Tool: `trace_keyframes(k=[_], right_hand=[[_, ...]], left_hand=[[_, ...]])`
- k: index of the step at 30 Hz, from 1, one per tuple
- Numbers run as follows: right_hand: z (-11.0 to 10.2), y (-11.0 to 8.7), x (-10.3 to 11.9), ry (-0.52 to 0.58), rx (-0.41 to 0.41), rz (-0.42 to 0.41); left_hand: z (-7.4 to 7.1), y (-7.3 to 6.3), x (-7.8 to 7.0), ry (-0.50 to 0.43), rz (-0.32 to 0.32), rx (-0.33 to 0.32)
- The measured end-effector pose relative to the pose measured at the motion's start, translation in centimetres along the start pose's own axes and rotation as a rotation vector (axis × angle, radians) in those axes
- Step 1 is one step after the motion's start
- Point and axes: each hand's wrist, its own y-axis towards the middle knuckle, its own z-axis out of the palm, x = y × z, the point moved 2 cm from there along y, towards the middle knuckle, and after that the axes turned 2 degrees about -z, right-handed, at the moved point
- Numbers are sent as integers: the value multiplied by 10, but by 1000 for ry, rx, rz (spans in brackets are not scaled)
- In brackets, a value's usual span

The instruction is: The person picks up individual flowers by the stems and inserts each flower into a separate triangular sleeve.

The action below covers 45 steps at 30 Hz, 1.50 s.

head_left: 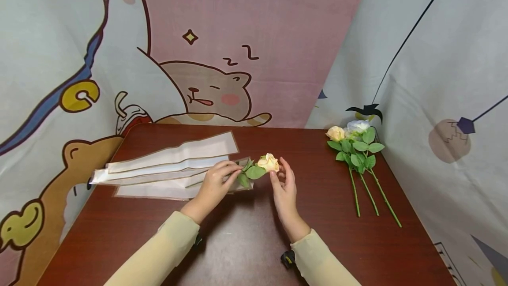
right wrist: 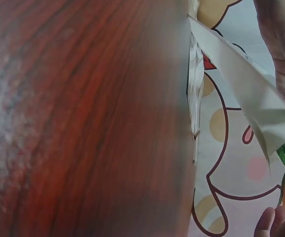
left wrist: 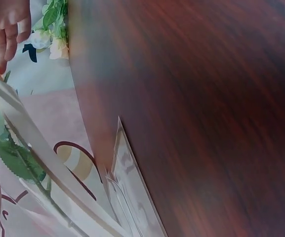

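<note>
A single artificial rose (head_left: pixel 268 163) with a pale peach bloom and green leaves lies partly inside a translucent flower-wrapping sleeve (right wrist: pixel 251 89). My left hand (head_left: pixel 216 183) pinches the sleeve's edge near the leaves, above the other sleeves. In the left wrist view, the stem (left wrist: pixel 58 210) runs along the inside of the sleeve (left wrist: pixel 14 101). My right hand (head_left: pixel 285 191) is at the bloom's right side, with its thumb and loosely bent fingers touching or very close to the petals. Whether it grips the bloom is not clear.
Several flat, gold-edged wrapping sleeves (head_left: pixel 158 175) lie overlapping on the left of the brown table (head_left: pixel 325 233). At the right, several artificial roses (head_left: pixel 357 144), peach and bluish white, lie with their stems toward me. Cartoon-printed cloth (head_left: pixel 293 43) hangs behind the table.
</note>
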Motion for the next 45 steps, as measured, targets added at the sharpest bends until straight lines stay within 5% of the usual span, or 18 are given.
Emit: trace_keyframes(k=[13,19,31,38,45], right_hand=[[3,-7,3,-66,73,-176],[12,-11,-21,-160,189,-177],[11,-22,-17,-270,360,-230],[20,-21,-16,-264,370,-335],[19,-21,-13,-215,371,-272]], left_hand=[[-2,2,-2,21,-8,5],[0,3,-3,14,-24,27],[-3,5,-5,15,-48,18],[-1,6,-10,19,-36,38],[-2,8,-10,22,-24,24]])
